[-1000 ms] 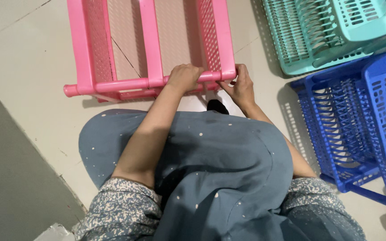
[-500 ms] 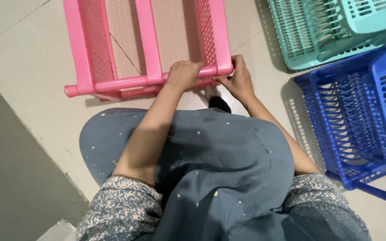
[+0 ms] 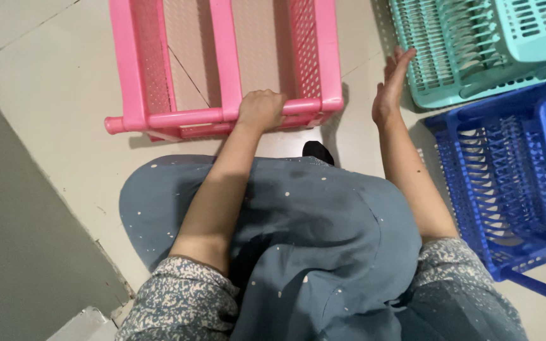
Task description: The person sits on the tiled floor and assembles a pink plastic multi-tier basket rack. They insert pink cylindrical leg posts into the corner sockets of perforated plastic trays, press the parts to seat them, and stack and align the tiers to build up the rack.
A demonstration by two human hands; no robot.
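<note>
We seem to be in a home or small storeroom, seated on a pale tiled floor (image 3: 52, 95). Around a pink perforated plastic rack (image 3: 222, 63), a teal slotted plastic rack (image 3: 475, 44) and a blue plastic lattice rack (image 3: 507, 177) lie to its right.

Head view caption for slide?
Left hand grips pink rack rail; right hand open beside teal rack.
</note>
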